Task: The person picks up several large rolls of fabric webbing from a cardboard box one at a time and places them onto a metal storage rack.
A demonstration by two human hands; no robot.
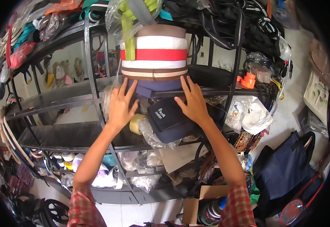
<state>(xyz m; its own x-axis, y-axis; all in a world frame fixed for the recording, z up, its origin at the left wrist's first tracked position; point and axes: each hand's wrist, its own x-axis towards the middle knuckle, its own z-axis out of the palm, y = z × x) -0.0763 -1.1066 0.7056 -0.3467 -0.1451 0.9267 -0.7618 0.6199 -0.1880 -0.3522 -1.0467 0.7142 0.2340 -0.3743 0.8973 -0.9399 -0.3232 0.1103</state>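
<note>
A stack of wide webbing rolls stands on a shelf in front of me: a brown roll on top, white and red bands below it, then brown and beige ones. At the bottom is a navy webbing roll with its loose end folded over the front. My left hand reaches the stack's lower left with fingers spread. Opposite it, my right hand has its fingers stretched up at the lower right. The fingertips lie at or very near the lower rolls; firm contact is hard to tell. Neither hand is wrapped round anything.
Below the stack are a black cap-like fabric piece and a yellow tape roll. The black metal rack has uprights beside both arms. Orange rolls sit at right; a cardboard box and navy bag stand lower.
</note>
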